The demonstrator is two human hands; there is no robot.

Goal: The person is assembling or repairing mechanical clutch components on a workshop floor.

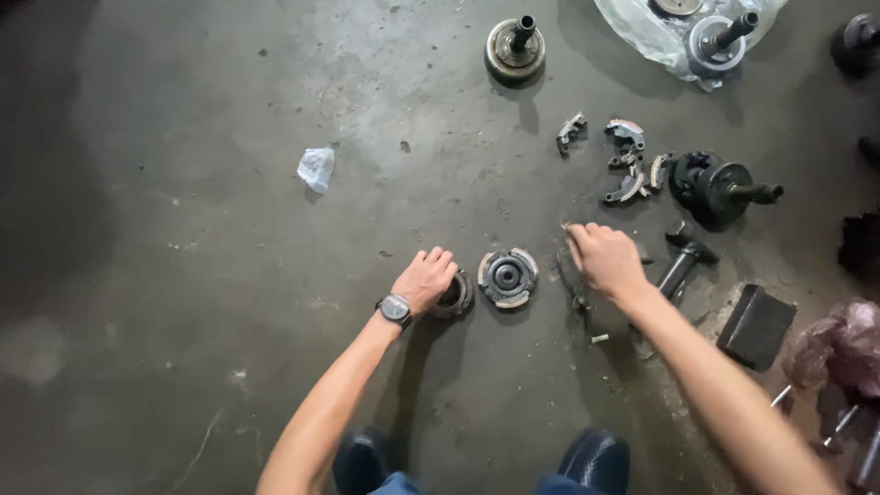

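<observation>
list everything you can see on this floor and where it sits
round clutch plate: 1, grey metal, floor centre between the hands
metal ring part: 1, dark, under the left hand
shaft assemblies: 3, rusty to black, top centre, top right on plastic, right
clutch shoes: several, grey, upper right
hammer: 1, dark, right of right hand
black block: 1, lower right
crumpled scrap: 1, white, upper left
shoes: 2, dark, bottom
left hand: watch on wrist, on ring part
right hand: closed, contents unclear
</observation>
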